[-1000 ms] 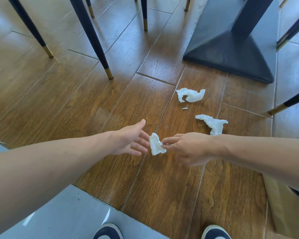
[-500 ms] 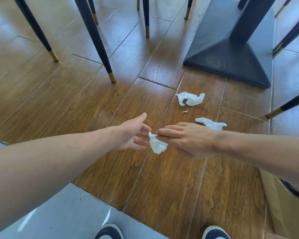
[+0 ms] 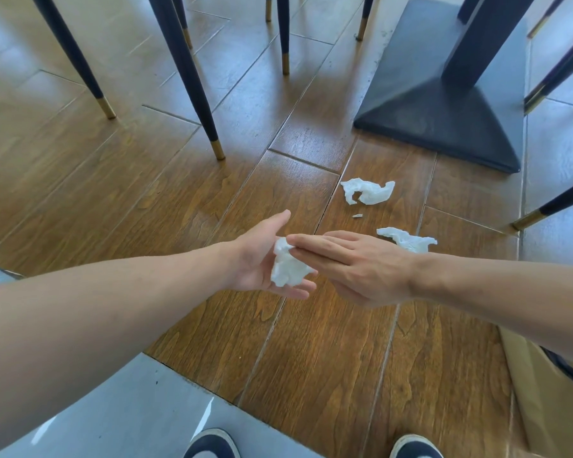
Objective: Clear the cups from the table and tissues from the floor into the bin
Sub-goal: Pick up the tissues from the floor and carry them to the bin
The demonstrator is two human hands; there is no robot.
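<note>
head view: passing a crumpled tissue from the right hand into the left hand, just left of frame centre. cupping the left palm upward, fingers loosely spread and curled under the wad, thumb lifted toward 12 o'clock, probably so the palm can serve as a holding tray. laying the right fingers straight and pressed together over the wad's top edge, pinning it against the left palm; not possible to tell whether the thumb underneath is pinching it as well. judging this as a hand-over meant to free the right hand for more picking.

lying on the wooden floor, two more tissues. resting at 1 o'clock from the hands, the far tissue, flat and torn-looking, well apart from them. sitting at 3 o'clock, just beyond the right wrist, the near tissue, partly hidden by the wrist. lying between those two, a tiny scrap.

standing at 1 o'clock past the far tissue, a dark table base; crowding 11 and 12 o'clock, chair legs with brass tips. showing at 5 o'clock, a tan surface, possibly a paper bag; cannot tell if it is the bin. no cups in sight. peeking in at 6 o'clock, two shoes.
</note>
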